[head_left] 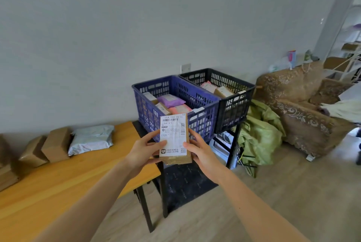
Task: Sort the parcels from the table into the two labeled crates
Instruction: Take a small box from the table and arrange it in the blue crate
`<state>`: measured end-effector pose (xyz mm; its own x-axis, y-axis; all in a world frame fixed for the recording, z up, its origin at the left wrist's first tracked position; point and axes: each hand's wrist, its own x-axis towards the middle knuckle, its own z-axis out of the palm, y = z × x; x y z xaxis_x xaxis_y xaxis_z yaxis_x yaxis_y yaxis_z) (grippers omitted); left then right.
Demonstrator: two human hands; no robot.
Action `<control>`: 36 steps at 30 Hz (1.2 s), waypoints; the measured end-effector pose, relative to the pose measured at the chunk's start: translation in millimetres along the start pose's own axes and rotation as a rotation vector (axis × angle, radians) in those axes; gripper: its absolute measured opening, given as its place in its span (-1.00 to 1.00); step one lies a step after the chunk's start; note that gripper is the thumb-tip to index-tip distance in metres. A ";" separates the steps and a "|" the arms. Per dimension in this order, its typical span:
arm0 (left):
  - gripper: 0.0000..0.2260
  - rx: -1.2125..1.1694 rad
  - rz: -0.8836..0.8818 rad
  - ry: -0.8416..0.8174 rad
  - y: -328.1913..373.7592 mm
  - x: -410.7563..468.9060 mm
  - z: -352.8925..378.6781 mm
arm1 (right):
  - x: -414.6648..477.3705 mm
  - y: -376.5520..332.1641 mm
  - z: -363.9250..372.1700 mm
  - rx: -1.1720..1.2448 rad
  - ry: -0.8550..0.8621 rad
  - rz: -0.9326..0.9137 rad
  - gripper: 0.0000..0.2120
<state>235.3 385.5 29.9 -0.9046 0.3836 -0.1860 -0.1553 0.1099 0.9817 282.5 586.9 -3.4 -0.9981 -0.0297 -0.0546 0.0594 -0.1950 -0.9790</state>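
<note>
Both hands, left (pixel 143 151) and right (pixel 201 153), grip a flat brown cardboard parcel (pixel 175 139) by its side edges (white printed label facing up), held in the air just before the perforated blue plastic crate (pixel 203 101), beside the black lattice crate (pixel 237 97).

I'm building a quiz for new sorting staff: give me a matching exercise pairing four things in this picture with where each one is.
Things:
1. brown parcel
2. purple mailer
3. silver mailer
4. green sack

Places:
A. on the wooden table
B. on the floor right of the crates
C. in the blue crate
D. held in both hands

Pairs: 1-D, 2-C, 3-A, 4-B
</note>
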 end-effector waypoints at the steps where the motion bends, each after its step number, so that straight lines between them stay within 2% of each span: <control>1: -0.59 0.008 -0.005 -0.001 1.4 6.0 10.3 | 0.2 -1.2 -11.7 0.005 0.004 0.003 -0.53; 7: -0.57 0.036 -0.030 -0.037 10.9 49.6 62.0 | 15.4 -7.3 -76.0 0.033 0.028 0.001 -0.49; 15: -0.59 0.090 0.012 -0.057 30.5 125.9 90.4 | 68.8 -29.1 -133.4 -0.011 0.124 -0.010 -0.61; 18: -0.60 0.096 0.042 -0.067 42.4 161.9 87.8 | 101.6 -44.1 -146.0 -0.033 0.133 -0.021 -0.55; 21: -0.56 0.053 0.053 -0.109 59.7 200.7 81.3 | 143.4 -62.9 -156.8 -0.057 0.127 -0.020 -0.39; 26: -0.49 0.009 0.037 -0.162 86.7 253.9 51.4 | 221.6 -87.2 -161.1 -0.055 0.056 0.006 -0.37; 31: -0.52 0.007 0.031 -0.048 92.9 299.8 9.0 | 303.3 -103.6 -156.0 -0.093 -0.069 0.110 -0.33; 36: -0.41 0.041 0.010 0.006 83.9 328.3 -21.5 | 371.2 -96.4 -148.9 -0.179 -0.185 0.212 -0.49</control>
<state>-83.2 501.0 52.0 -0.9085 0.3791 -0.1761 -0.1301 0.1440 0.9810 -96.4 740.7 41.4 -0.9426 -0.2316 -0.2404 0.2449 0.0095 -0.9695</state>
